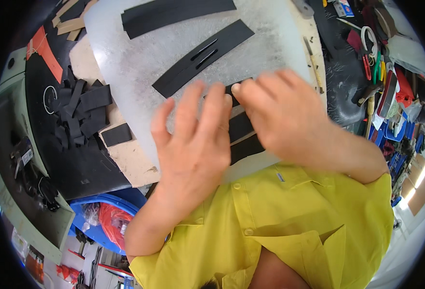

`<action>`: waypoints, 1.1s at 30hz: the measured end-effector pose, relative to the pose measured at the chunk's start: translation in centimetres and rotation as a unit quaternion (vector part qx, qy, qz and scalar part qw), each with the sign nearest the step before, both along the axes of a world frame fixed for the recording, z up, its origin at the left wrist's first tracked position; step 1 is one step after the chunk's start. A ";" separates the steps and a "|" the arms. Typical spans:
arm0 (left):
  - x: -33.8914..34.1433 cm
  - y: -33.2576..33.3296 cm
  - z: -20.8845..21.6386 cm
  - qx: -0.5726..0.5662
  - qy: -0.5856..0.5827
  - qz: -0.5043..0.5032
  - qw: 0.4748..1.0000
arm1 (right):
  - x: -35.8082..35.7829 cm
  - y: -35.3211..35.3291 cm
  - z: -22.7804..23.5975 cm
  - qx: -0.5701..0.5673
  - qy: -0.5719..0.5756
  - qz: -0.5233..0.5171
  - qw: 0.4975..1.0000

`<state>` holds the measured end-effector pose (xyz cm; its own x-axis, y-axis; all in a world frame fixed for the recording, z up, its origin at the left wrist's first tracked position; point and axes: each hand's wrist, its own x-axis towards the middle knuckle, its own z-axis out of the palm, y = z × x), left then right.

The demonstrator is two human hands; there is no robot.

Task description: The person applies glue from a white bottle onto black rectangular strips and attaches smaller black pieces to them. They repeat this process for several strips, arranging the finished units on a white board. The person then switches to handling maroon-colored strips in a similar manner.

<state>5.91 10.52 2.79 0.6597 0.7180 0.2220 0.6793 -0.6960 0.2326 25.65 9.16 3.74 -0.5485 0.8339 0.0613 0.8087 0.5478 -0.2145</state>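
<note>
Left hand [193, 139]: fingers spread and laid flat, palm down, pressing on the black strips [243, 137] at the near edge of the translucent white cutting slab [125, 62]. It clamps nothing; the grip is open and flat. Right hand [282, 113]: fingers extended and close together, fingertips down on the same strips just beside the left fingertips. Whether a strip end is pinched under it cannot be told, as the hand hides the contact.

Step in hand, as judged: the strips are being aligned or pressed flat against the slab. The next move calls for even downward pressure from both hands, so that the layered strips do not slide out of register.

Location of parts: the handled strips lie at the slab's near edge, directly in front of the yellow shirt [289, 226]. A slotted black strip [202, 58] lies diagonally at slab centre; a further long black strip [174, 14] lies toward the far edge.

Surface: the slab rests on a tan board over a dark tabletop [82, 168]. A heap of black offcuts [85, 115] sits toward the left edge. An awl-like tool [313, 62] lies at the slab's right edge.

Room: cluttered hand tools [378, 72] at the right; a blue bin [101, 216] with red material below left.
</note>
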 end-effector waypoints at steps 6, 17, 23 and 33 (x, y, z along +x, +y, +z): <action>-3.0 2.5 -1.7 -0.089 -0.245 0.128 0.957 | 2.4 5.9 -1.3 0.093 0.172 -0.054 0.979; -3.4 3.4 -2.7 -0.030 -0.179 0.161 0.970 | 1.5 7.3 -3.2 0.129 0.177 -0.077 0.973; -3.2 3.3 -2.6 -0.052 -0.201 0.178 0.962 | 2.0 6.9 -2.6 0.063 0.159 -0.103 0.980; -2.2 3.3 -1.8 -0.052 -0.176 0.181 0.966 | 2.4 7.6 -2.5 0.089 0.185 -0.075 0.976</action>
<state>3.75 13.77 1.01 0.2586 0.9178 0.3012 0.7395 -0.3887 0.5496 28.10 16.77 1.26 -0.3349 0.8610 0.3827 0.7673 0.4850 -0.4197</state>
